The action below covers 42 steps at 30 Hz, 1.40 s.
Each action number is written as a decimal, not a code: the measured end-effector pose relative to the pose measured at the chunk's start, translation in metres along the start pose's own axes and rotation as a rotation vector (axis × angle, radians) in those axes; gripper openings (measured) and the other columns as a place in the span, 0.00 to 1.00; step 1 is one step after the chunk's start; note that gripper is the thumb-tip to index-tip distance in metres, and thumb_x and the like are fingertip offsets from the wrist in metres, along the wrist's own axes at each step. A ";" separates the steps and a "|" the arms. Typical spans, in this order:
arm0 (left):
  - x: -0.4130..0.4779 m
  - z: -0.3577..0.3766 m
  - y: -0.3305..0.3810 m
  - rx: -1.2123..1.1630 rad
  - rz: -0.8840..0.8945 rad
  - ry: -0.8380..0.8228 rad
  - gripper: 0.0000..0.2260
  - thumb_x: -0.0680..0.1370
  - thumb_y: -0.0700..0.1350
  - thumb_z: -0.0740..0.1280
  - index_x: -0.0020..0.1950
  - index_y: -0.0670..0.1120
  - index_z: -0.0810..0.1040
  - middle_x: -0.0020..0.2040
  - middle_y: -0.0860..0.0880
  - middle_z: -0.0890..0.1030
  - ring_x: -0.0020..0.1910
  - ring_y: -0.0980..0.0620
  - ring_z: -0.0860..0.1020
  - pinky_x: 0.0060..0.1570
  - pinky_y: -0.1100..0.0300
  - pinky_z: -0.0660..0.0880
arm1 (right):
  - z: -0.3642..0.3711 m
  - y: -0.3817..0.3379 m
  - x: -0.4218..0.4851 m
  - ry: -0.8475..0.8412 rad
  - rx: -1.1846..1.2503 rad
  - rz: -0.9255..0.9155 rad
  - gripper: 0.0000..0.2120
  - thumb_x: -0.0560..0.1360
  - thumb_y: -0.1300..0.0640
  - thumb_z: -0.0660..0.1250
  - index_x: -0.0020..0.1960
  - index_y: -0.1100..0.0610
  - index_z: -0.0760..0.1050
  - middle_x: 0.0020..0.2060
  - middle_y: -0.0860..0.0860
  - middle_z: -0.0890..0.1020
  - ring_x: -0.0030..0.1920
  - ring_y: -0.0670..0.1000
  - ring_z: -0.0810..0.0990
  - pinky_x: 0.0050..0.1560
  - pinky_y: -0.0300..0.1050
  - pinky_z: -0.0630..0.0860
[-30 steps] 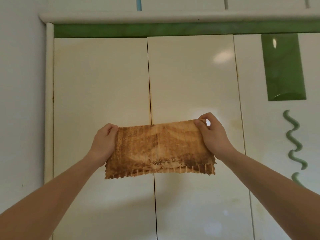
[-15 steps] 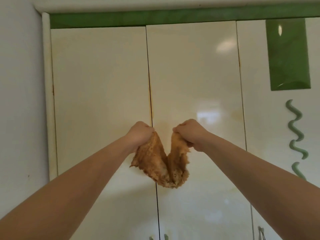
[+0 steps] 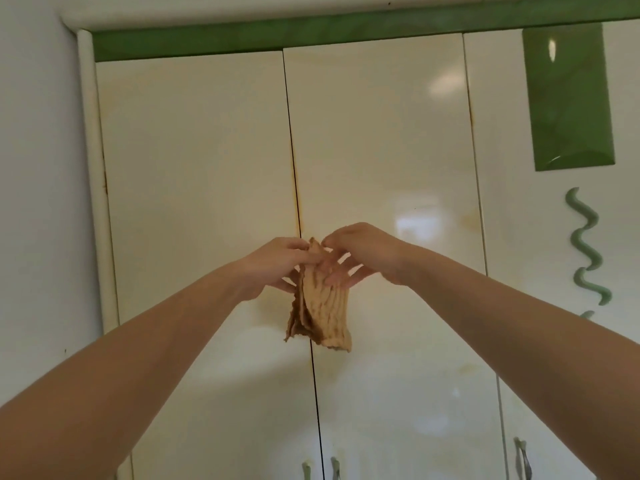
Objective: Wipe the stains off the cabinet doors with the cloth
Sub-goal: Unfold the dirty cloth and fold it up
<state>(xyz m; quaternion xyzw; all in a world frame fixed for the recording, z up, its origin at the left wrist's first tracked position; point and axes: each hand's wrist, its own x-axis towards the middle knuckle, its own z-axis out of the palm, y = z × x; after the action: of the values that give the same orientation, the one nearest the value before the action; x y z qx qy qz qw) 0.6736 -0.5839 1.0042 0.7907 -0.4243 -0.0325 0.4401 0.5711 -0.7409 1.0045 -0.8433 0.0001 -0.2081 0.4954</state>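
A brown, stained cloth [image 3: 323,308] hangs folded in front of the seam between two cream cabinet doors. My left hand [image 3: 277,263] pinches its top edge from the left. My right hand [image 3: 360,252] pinches the same top edge from the right, its lower fingers spread against the cloth. The left cabinet door [image 3: 197,188] and the middle cabinet door [image 3: 381,150] are glossy. A rusty brown stain [image 3: 297,202] runs along the seam above my hands. A faint yellowish stain [image 3: 469,218] sits near the middle door's right edge.
A third door [image 3: 512,258] at right carries a green panel [image 3: 568,98] and a green wavy ornament [image 3: 587,244]. A green strip [image 3: 242,39] runs above the doors. Handles [image 3: 334,467] show at the bottom edge. A white wall [image 3: 38,202] lies to the left.
The cloth was stretched flat between my hands, then sagged as they came together. Now the hands meet and the cloth hangs folded in half. The view has tilted slightly.
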 end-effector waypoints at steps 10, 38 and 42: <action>-0.018 -0.050 -0.016 -0.143 0.111 0.010 0.09 0.82 0.43 0.66 0.61 0.46 0.81 0.55 0.50 0.84 0.57 0.50 0.81 0.61 0.51 0.75 | -0.020 0.053 0.014 -0.206 -0.018 0.066 0.19 0.76 0.55 0.74 0.66 0.57 0.79 0.59 0.52 0.85 0.61 0.52 0.83 0.67 0.53 0.74; -0.075 -0.022 0.009 -0.400 -0.229 0.457 0.07 0.81 0.45 0.61 0.49 0.48 0.78 0.37 0.50 0.77 0.35 0.49 0.75 0.44 0.52 0.76 | 0.022 0.037 0.044 -0.143 0.368 -0.292 0.11 0.87 0.49 0.53 0.62 0.52 0.70 0.53 0.48 0.79 0.51 0.48 0.78 0.45 0.44 0.78; -0.079 -0.004 0.013 -0.420 -0.266 0.577 0.08 0.81 0.45 0.61 0.48 0.46 0.79 0.40 0.49 0.81 0.39 0.48 0.80 0.48 0.52 0.80 | 0.020 0.044 0.046 -0.047 0.358 -0.289 0.13 0.86 0.47 0.55 0.61 0.53 0.72 0.52 0.49 0.79 0.53 0.51 0.79 0.47 0.47 0.77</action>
<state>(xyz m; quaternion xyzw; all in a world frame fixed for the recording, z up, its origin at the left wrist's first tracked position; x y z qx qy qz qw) 0.6163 -0.5289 0.9912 0.7081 -0.1604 0.0484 0.6860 0.6289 -0.7567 0.9752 -0.7379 -0.1691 -0.2539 0.6020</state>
